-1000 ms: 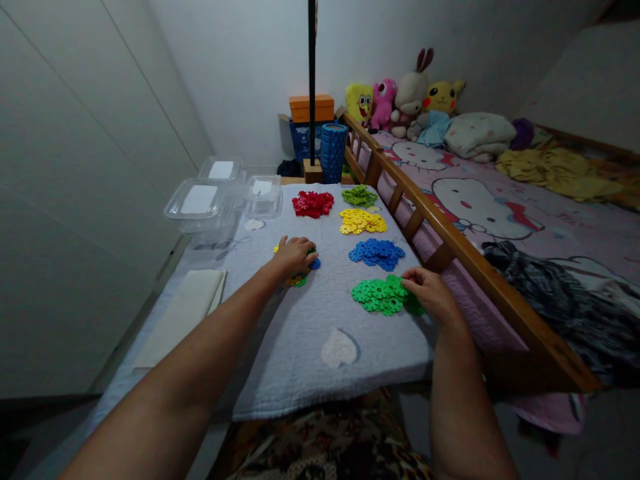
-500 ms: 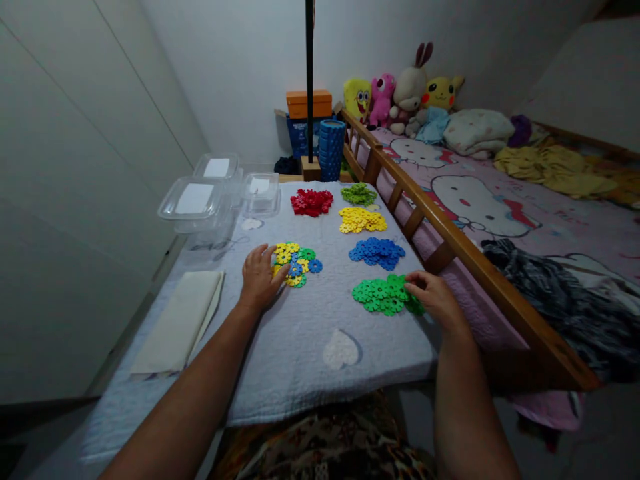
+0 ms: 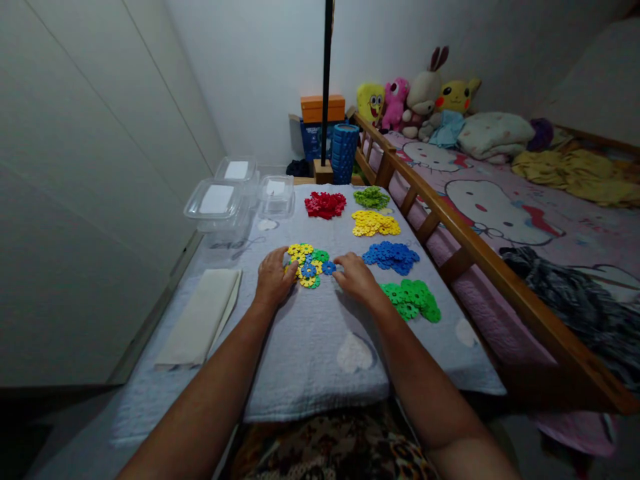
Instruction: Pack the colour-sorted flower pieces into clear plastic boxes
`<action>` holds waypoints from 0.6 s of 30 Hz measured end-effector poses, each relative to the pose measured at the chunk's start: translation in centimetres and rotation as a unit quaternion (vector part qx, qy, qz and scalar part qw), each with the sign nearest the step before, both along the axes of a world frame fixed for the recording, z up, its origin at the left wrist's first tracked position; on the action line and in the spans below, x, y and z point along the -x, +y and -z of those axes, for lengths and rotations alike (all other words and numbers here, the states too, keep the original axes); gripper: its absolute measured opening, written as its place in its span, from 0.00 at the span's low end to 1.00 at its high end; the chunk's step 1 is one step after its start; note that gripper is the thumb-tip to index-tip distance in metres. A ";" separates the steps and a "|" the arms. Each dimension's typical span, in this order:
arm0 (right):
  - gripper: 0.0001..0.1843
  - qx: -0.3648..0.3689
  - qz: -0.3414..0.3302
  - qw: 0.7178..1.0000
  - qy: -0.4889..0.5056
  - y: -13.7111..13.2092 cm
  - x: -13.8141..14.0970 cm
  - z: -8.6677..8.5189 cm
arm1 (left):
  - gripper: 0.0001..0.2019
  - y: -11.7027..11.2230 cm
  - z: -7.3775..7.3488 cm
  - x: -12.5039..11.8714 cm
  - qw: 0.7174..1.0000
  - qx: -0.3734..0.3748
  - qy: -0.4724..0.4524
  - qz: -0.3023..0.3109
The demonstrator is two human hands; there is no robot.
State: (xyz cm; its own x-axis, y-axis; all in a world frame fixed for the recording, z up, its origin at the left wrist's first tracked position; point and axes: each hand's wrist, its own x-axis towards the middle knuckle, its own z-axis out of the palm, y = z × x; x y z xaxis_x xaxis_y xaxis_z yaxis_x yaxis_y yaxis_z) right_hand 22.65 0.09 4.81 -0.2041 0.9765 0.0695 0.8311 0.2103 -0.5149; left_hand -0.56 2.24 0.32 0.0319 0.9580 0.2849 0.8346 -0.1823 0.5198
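A mixed pile of yellow, blue and green flower-shaped plastic discs [image 3: 303,257] lies on the cloth between my hands. My left hand [image 3: 274,279] rests against the pile's left side, its fingers spread and the thumb touching the discs. At the right edge of the pile, my right hand [image 3: 356,277] has thumb and forefinger apart beside a blue disc [image 3: 329,267]. To the right are sorted heaps: green discs [image 3: 413,298], partly covered by my right forearm, blue discs [image 3: 393,257], yellow discs [image 3: 375,223] and light green discs [image 3: 371,197]. A red heap [image 3: 325,205] sits farther back.
Clear plastic boxes with white labels [image 3: 215,200] stand at the back left. A folded beige cloth [image 3: 200,320] lies at left. The wooden bed rail [image 3: 450,240] runs along the table's right side. A black pole [image 3: 327,87] on a wooden base rises behind the table.
My right hand has moved left from the green heap to the right edge of the mixed pile. My left hand stays by the pile. The view has shifted slightly left.
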 end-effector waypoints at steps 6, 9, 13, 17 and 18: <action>0.12 -0.040 0.077 0.996 -0.030 1.3 2.3 2.9 | 0.25 -0.1 -0.1 -0.3 1.000 0.019 0.010 -0.001; 0.09 -0.036 0.084 0.996 0.012 1.4 1.9 3.0 | 0.25 -0.1 -0.2 -0.3 1.000 0.025 0.016 -0.003; 0.06 0.002 0.080 0.991 0.111 1.6 -0.3 2.0 | 0.25 0.0 -0.1 -0.2 0.999 0.030 0.017 -0.003; 0.05 -0.035 0.128 0.980 0.151 2.3 -5.0 0.4 | 0.26 0.1 0.1 -0.2 1.000 0.024 0.010 -0.001; 0.04 -0.049 0.155 0.976 0.145 2.5 -6.2 0.1 | 0.26 0.1 0.1 -0.1 1.000 0.021 0.007 -0.001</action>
State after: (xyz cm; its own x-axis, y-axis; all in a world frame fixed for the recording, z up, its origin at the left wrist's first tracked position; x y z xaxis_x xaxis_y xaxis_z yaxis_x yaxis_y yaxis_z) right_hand 28.87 2.59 4.67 0.1411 0.9742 0.1764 0.6853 0.0325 -0.7275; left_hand -0.41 2.33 0.19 0.0339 0.9693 0.2435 0.8424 -0.1588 0.5149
